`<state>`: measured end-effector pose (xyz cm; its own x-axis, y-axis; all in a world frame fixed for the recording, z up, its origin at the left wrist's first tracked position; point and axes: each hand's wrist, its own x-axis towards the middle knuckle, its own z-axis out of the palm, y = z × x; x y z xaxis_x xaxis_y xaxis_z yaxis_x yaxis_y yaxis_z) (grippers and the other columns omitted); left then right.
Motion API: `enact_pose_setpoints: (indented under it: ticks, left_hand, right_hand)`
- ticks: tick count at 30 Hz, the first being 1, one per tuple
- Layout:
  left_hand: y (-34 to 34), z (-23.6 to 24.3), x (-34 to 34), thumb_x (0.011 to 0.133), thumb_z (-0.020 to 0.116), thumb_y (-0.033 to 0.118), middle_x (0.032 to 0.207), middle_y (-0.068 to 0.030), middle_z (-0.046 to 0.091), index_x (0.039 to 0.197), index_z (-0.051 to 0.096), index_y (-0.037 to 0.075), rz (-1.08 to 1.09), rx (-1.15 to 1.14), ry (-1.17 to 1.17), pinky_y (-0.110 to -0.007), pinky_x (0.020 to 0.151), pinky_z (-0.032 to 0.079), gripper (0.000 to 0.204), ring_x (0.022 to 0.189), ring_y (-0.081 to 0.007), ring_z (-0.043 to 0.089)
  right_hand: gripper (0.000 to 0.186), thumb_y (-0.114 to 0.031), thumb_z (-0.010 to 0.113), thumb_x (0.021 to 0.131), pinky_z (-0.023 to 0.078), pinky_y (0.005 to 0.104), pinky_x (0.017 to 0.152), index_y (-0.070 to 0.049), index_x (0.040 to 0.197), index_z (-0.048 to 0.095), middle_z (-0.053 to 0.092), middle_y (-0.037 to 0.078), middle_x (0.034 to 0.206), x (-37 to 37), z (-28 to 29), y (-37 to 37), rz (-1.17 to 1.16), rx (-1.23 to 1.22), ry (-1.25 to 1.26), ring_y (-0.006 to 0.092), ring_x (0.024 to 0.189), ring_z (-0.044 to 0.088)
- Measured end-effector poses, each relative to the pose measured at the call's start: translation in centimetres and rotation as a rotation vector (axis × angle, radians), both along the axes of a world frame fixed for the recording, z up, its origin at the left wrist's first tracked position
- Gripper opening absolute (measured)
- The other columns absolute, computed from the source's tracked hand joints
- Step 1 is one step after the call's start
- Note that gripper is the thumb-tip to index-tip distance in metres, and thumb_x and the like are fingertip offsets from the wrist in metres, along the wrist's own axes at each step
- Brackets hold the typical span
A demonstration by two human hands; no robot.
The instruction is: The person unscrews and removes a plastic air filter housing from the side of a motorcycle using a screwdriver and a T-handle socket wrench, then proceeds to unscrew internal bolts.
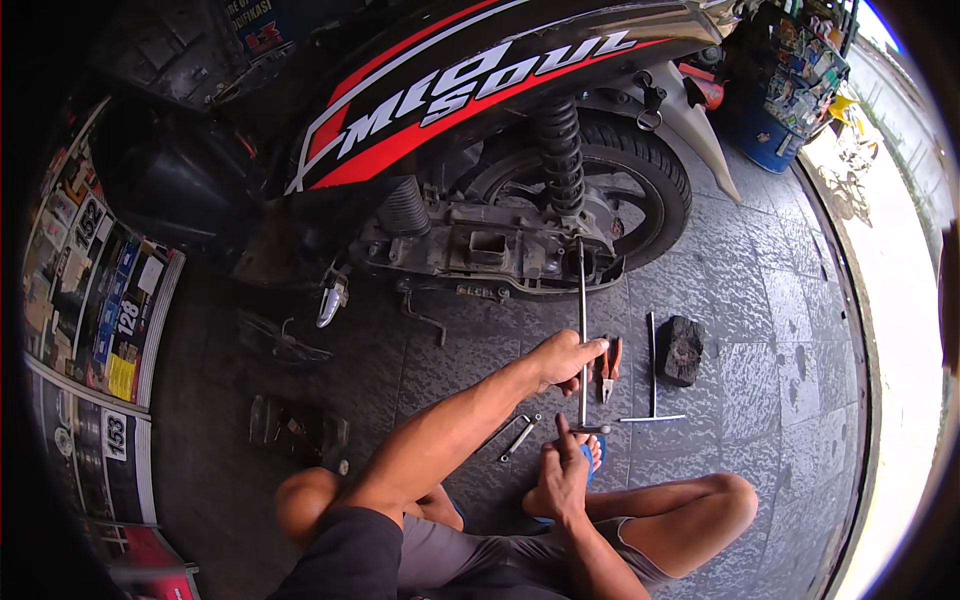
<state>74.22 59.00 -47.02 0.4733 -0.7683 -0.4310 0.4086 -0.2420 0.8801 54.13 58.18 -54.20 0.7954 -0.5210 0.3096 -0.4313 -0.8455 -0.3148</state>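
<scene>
One long steel T-handle wrench (582, 330) stood mid-frame, tip at the black-and-red scooter's engine (490, 245). Left hand (566, 360) curled around its shaft; right hand (564, 470) pinched the crossbar below. On the grey tiled floor (760, 330): one second T-wrench (652, 375), one red-handled pliers (609, 368), two flat spanners (512, 436), one black block (683, 350).

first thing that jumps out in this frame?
The black and red scooter fills the top of the view, its rear wheel and coil shock absorber exposed above the engine case. At centre a long T-handle wrench runs from the engine case down to the person: the left hand grips its shaft, the right hand its handle end. Pliers, a second T-wrench and a dark block lie on the tiled floor just to the right.
</scene>
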Motion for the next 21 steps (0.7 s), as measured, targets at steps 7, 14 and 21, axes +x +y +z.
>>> enact_pose_setpoints:
  ticks: [7, 14, 21]
  left_hand:
    - [-0.8, 0.0, 0.2, 0.099, 0.055, 0.041, 0.062, -0.0077, 0.057, 0.072, 0.055, 0.003, 0.024, 0.025, 0.026, -0.027, 0.034, 0.044, 0.047, 0.04, -0.0114, 0.053]
    - [-0.6, 0.7, 0.9, 0.1, 0.054, 0.042, 0.063, -0.0078, 0.057, 0.073, 0.055, 0.003, 0.033, 0.062, -0.014, -0.029, 0.034, 0.044, 0.047, 0.04, -0.0118, 0.051]
    - [-1.4, -0.1, 0.9, 0.1, 0.054, 0.042, 0.062, -0.008, 0.057, 0.072, 0.054, 0.003, 0.093, 0.03, 0.04, -0.029, 0.033, 0.043, 0.047, 0.04, -0.0122, 0.051]
  right_hand:
    - [0.059, -0.008, 0.054, 0.09, 0.039, 0.0392, 0.102, -0.004, 0.148, 0.042, 0.061, 0.017, 0.09, -0.8, 3.2, 0.3, -0.054, 0.792, -0.538, 0.0313, 0.097, 0.057]
    - [0.047, -0.01, 0.047, 0.094, 0.044, 0.031, 0.09, 0.007, 0.138, 0.045, 0.064, 0.01, 0.098, -0.1, 4.2, -0.4, -0.193, 1.319, -0.476, 0.0239, 0.088, 0.062]
    - [0.04, -0.008, 0.05, 0.093, 0.045, 0.0346, 0.087, 0.002, 0.132, 0.052, 0.059, 0.012, 0.103, 0.0, 2.6, 0.0, 0.147, 0.395, -0.015, 0.024, 0.092, 0.056]
